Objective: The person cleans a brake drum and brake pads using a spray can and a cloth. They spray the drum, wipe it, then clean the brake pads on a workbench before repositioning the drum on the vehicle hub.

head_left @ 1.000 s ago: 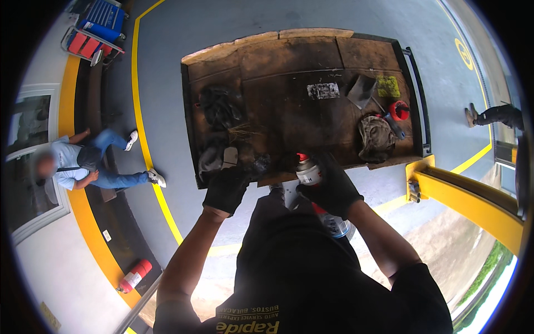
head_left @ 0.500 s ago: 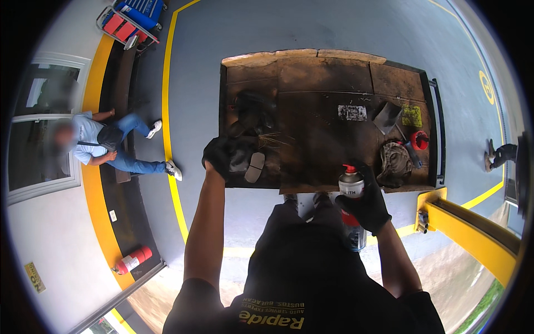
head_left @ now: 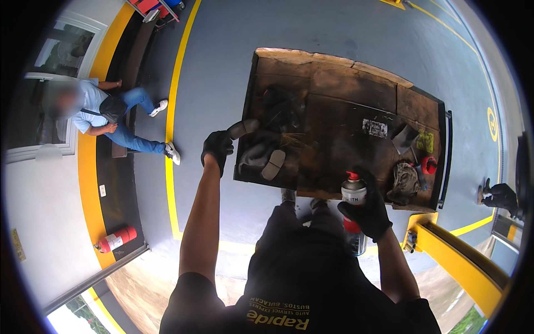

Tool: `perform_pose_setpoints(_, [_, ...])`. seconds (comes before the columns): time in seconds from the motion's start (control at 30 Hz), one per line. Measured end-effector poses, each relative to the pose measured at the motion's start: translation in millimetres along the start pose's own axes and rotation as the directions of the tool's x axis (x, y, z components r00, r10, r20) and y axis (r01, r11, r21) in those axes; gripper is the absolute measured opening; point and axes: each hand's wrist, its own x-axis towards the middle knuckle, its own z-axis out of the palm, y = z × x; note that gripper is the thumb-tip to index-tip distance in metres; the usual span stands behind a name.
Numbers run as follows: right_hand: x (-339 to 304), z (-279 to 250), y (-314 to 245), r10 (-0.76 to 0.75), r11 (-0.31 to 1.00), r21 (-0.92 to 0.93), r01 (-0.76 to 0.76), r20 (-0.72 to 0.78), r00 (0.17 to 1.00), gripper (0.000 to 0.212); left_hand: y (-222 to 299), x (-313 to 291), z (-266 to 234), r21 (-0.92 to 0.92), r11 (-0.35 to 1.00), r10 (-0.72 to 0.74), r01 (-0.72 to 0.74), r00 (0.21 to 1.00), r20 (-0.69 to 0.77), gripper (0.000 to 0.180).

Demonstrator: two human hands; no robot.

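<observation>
My left hand [head_left: 218, 149], in a black glove, pinches one end of a curved grey brake pad [head_left: 243, 128] at the left edge of a cardboard-covered cart top [head_left: 339, 133]. A second brake pad [head_left: 273, 165] lies on the cart's near left corner, beside a dark crumpled plastic or cloth bundle [head_left: 257, 154]. In front of the cart's near edge, my gloved right hand [head_left: 371, 207] is wrapped round an upright spray can [head_left: 354, 195] with a red top and a white and red body.
On the cart's right lie a scraper [head_left: 405, 137], a dirty rag [head_left: 404, 183] and a red tape roll [head_left: 429, 165]. A yellow post [head_left: 461, 256] stands at lower right. To the left, a seated person [head_left: 105, 114] stretches their legs; a fire extinguisher [head_left: 115, 240] is below.
My left hand has lifted a brake pad from beside the dark bundle, out to the cart's left edge. The right hand still holds the spray can. The whole view has turned slightly.
</observation>
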Motion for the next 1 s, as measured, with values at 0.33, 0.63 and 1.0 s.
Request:
perform_pose_setpoints(0.33, [18,2,-86,-0.246,0.933,-0.293,0.209,-0.097,0.964,0.087,-53,-156,63,0.904,0.399,0.112,-0.156,0.986,0.121,0.098])
perform_pose_setpoints(0.63, [8,29,-26,-0.282,0.925,-0.313,0.215,-0.188,0.941,0.079,-41,-110,68,0.687,0.650,0.282,-0.325,0.943,0.179,0.067])
perform_pose_setpoints(1.0, [5,73,23,-0.247,0.912,-0.285,0.294,0.192,0.950,0.066,-53,-103,62,0.742,0.144,0.401,-0.655,0.724,0.562,0.034])
